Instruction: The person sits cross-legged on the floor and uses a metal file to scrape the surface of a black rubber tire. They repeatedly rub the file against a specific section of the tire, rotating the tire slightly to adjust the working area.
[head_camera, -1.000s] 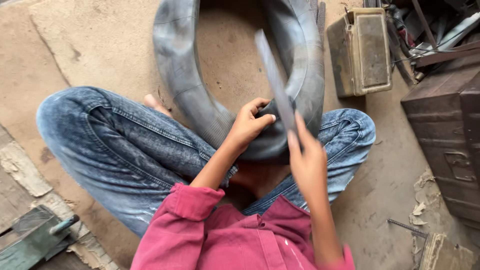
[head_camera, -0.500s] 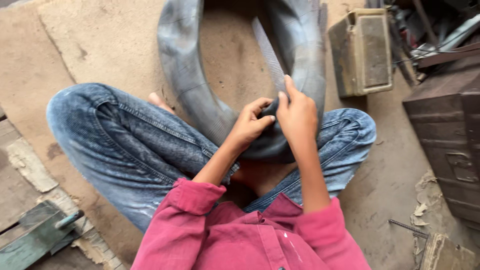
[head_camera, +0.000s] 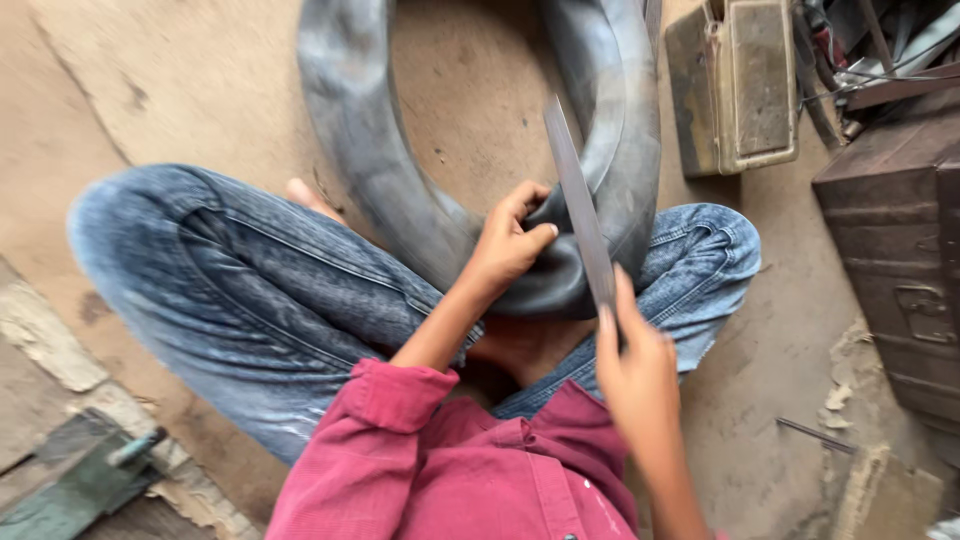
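Observation:
I sit cross-legged in blue jeans on a dirt floor with a large black rubber inner tube (head_camera: 370, 150) resting across my lap. My left hand (head_camera: 508, 240) pinches a fold of the tube near its lowest part. My right hand (head_camera: 632, 365) grips the lower end of a long flat metal file (head_camera: 578, 205), whose blade slants up and to the left across the tube, just right of my left hand's fingers.
A worn tan metal box (head_camera: 738, 85) lies at the upper right. A rusty dark metal trunk (head_camera: 895, 230) stands at the right edge with scrap metal behind it. A thin metal rod (head_camera: 815, 435) lies on the floor at lower right. Broken concrete and a green metal piece (head_camera: 85, 480) sit at lower left.
My right hand has pulled back toward me, drawing the file down along the tube. My left hand keeps its pinch on the rubber.

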